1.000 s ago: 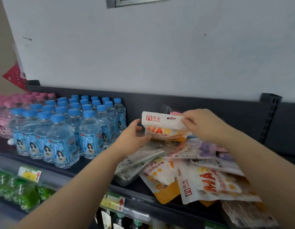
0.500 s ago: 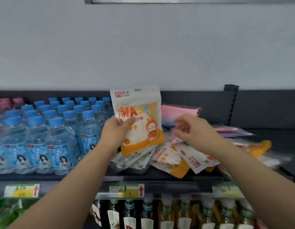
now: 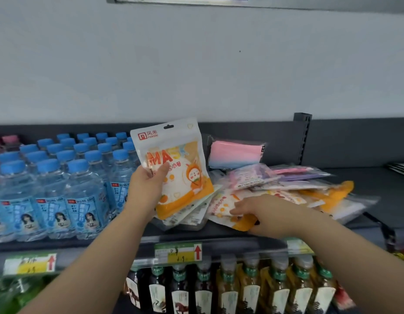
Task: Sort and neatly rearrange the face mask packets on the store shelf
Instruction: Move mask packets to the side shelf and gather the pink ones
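The left hand (image 3: 149,191) grips an orange-and-white mask pouch (image 3: 176,164) upright above the shelf's front left part. The thumb presses across the printed face below the red letters, and the fingers are curled behind, out of sight. The pouch is glossy plastic, flat and rectangular with rounded corners, with a hang slot cut in its white top band and a cartoon figure on the lower orange area. The right hand (image 3: 266,216) reaches left, low over the pile of mask packets (image 3: 287,189). Its fingers lie nearly straight on top of an orange-edged packet (image 3: 223,205) at the front of the pile and the thumb is tucked under that packet's orange corner, pinching it. The pile sprawls loose and overlapping on the dark grey metal shelf (image 3: 366,177), a mix of clear crinkled sleeves and white, orange, pink and purple wrappers. A clear pack of pink-and-blue masks (image 3: 236,152) leans against the back panel. Blue-capped water bottles (image 3: 83,189) stand in rows to the left, just beside the pile.
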